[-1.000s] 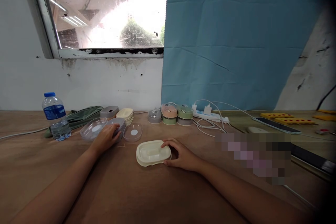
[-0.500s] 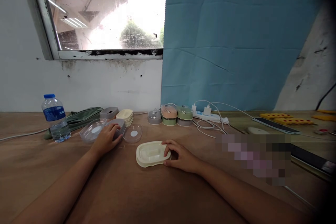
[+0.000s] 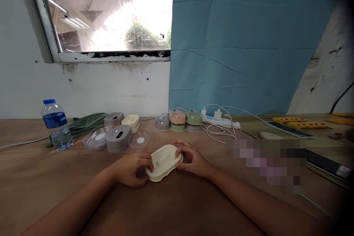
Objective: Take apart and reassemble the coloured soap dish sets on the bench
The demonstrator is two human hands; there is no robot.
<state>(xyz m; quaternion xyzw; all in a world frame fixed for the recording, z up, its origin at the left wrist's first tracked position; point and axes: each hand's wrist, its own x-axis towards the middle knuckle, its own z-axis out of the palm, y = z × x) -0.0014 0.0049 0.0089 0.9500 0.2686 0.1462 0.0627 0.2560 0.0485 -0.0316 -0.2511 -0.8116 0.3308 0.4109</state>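
A cream oval plastic tray with a raised rim sits in front of me, turned at a slant. My left hand grips its near left end, fingertips over the rim. On its right end, my right hand pinches the rim between thumb and fingers. Beyond my left hand stand grey slotted lids or boxes, a clear plastic cover and another clear cover with a white round sticker. A stack of cream trays is just behind them.
A water bottle stands at the left by a green pouch. Small lidded boxes in grey, pink and green line the back. A white power strip and cables lie right of them, a phone farther right.
My left hand has left the grey stack and come toward me to the tray's left end. The tray has rotated, its right end swinging away from me.
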